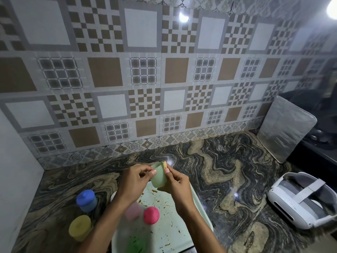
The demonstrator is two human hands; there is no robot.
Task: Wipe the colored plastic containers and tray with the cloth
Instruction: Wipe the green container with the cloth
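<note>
Both my hands hold a small pale green container point(158, 177) up above the far end of the tray point(199, 201). My left hand point(134, 179) pinches its left side. My right hand point(176, 182) cups its right side and presses a beige bit of cloth point(165, 164) against the rim. The pale tray has brown stains and carries a pink container point(151, 215), a blurred paler pink one point(133, 210) and a green one point(136, 243) at the bottom edge. A blue container point(86, 199) and a yellow container point(80, 228) stand on the counter left of the tray.
The counter point(228, 170) is dark swirled stone under a tiled wall. A white headset point(299, 199) lies at the right. A foil-wrapped board point(286, 130) leans at the back right beside a black stove area. A white wall point(16, 170) closes off the left.
</note>
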